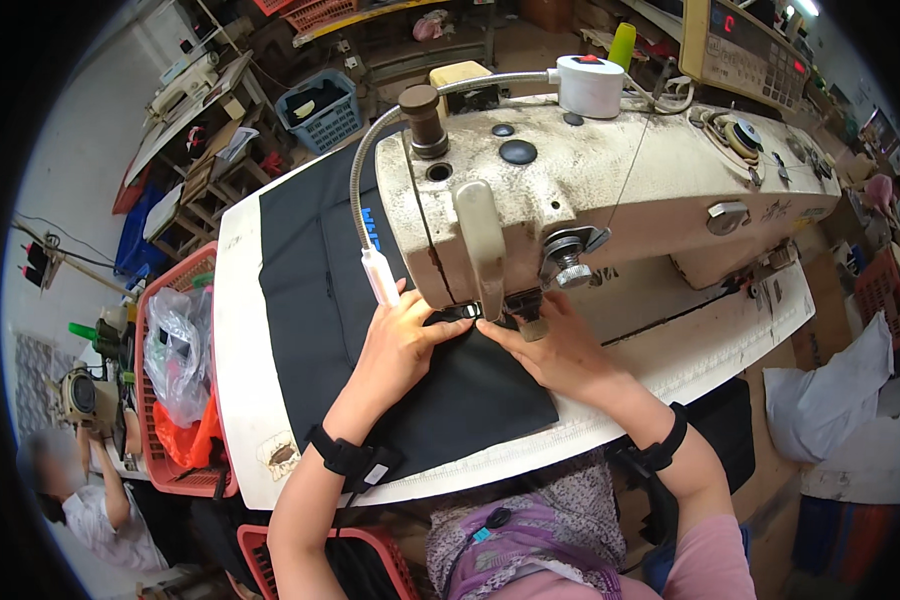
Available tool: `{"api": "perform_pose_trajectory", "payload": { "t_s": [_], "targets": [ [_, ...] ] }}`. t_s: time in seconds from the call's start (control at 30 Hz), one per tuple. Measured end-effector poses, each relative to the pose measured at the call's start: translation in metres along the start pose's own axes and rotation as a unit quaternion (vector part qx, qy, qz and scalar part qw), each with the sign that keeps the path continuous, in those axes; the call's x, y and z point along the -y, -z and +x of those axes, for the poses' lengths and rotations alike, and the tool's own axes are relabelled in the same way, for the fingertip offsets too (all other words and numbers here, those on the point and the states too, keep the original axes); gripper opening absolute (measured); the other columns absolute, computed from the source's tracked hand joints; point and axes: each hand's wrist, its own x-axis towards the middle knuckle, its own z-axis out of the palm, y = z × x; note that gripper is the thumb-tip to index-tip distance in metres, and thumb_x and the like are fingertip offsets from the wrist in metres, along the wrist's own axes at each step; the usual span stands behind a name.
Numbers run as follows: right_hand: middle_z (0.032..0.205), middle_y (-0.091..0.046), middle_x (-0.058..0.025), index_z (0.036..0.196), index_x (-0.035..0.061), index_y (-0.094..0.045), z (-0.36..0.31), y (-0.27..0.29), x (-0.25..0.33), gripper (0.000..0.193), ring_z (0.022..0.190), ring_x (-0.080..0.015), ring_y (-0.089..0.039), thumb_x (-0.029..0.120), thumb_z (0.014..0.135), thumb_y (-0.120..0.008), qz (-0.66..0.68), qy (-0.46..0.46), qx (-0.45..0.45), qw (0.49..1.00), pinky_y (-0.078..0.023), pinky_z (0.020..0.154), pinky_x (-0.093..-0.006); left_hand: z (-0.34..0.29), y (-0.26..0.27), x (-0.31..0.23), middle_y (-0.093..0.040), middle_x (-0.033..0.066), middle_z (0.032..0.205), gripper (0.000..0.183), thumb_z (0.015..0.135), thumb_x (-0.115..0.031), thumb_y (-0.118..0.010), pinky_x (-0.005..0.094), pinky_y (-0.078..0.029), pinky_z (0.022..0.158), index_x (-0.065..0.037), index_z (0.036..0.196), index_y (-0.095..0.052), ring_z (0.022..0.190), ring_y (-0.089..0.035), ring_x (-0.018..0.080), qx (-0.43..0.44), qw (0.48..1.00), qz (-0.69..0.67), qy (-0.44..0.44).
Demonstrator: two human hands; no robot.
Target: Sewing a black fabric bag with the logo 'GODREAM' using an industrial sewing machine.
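Black fabric (470, 395) lies across the white sewing table, running under the head of a sewing machine (510, 180). My left hand (400, 345) rests on it left of the needle area, with its thumb stretched toward a small shiny metal piece (471, 311). Between that thumb and the raised fingers, a narrow black strip leads to this piece. From the other side my right hand (560, 350) lies on the fabric, thumb reaching toward the same spot. Its other fingertips are partly covered by the machine. Both hands have their fingers apart. The machine head hides the needle.
A lamp on a bendy metal hose (380, 280) hangs beside my left hand. Left of the table (240, 340) stands a red basket (225, 480) with plastic bags. Another red basket (390, 550) sits below the front edge. Another person (110, 520) works at the far left.
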Motion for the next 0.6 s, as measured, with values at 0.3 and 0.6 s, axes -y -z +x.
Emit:
{"api": "perform_pose_trajectory", "payload": {
  "t_s": [0.3,0.6],
  "targets": [
    [0.113,-0.060,-0.0057,0.118,0.0129,-0.061,-0.0016,-0.0019,-0.0020,0.032,0.110,-0.0251,-0.056,0.012,0.086,-0.059,0.002,0.010,-0.026,1.000,-0.040,0.098,-0.0429,0.0047,0.0011,0.0046,-0.065,0.0073,0.102,0.040,0.070,0.008,-0.065,0.0483,-0.039,0.106,-0.013,0.102,-0.075,0.109,-0.058,0.0280,-0.017,0.999,-0.035,0.022],
    [0.114,-0.063,-0.0081,0.123,0.0161,-0.061,-0.0040,-0.0010,-0.0008,0.034,0.112,-0.0284,-0.056,0.013,0.089,-0.063,0.032,-0.011,-0.021,0.999,-0.038,0.100,-0.0446,0.0045,-0.0004,0.0034,-0.066,0.0082,0.100,0.032,0.071,0.009,-0.063,0.0412,-0.047,0.092,-0.006,0.096,-0.073,0.107,-0.060,0.0289,-0.039,0.997,-0.052,0.035]
  ]
}}
